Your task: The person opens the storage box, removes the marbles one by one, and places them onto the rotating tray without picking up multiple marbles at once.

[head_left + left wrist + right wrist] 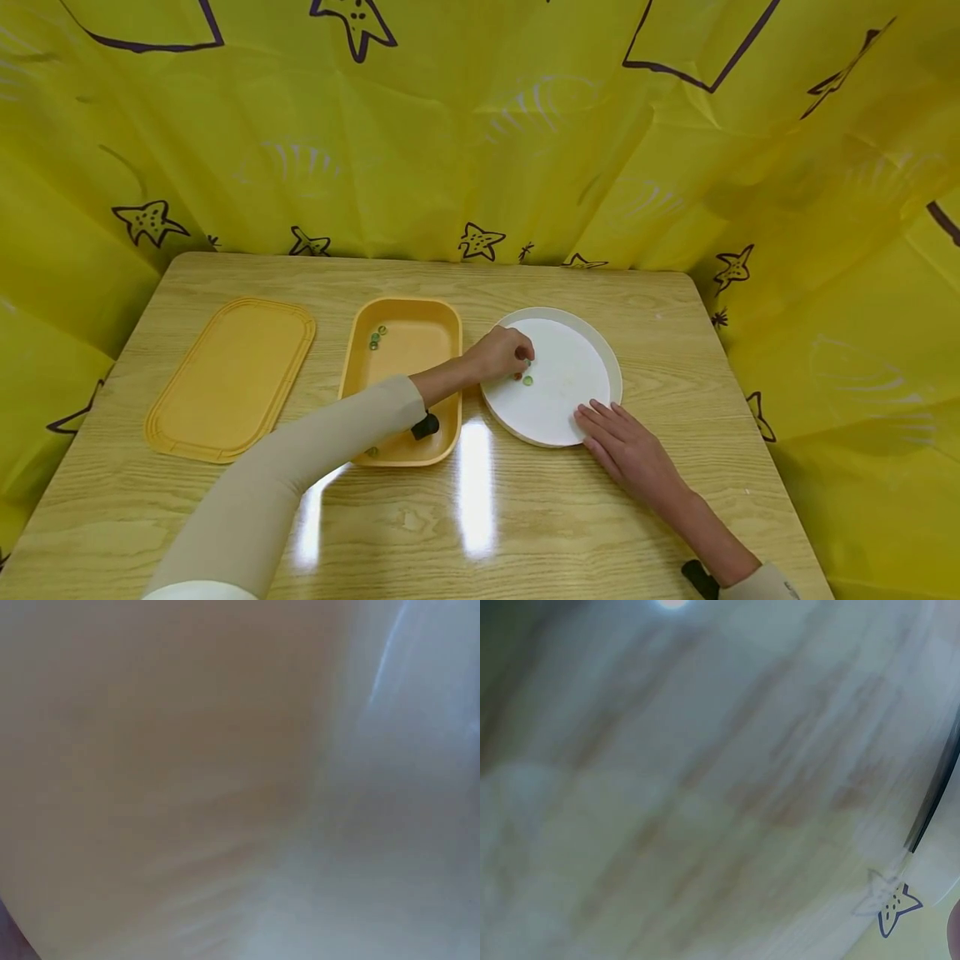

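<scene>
My left hand reaches across the orange tub into the left part of a round white tray. Its thumb and fingers are curled in a pinch, with a small green glass marble at the fingertips. Just below them a reddish marble shows, and beside it a light green marble lies on the tray floor. My right hand rests its extended fingers on the tray's near right rim. Both wrist views are close and blurred, with neither grip visible.
The orange tub stands left of the tray, with several green and yellowish marbles at its far left and another marble near its front. An orange lid lies flat farther left. A yellow patterned curtain borders the wooden table.
</scene>
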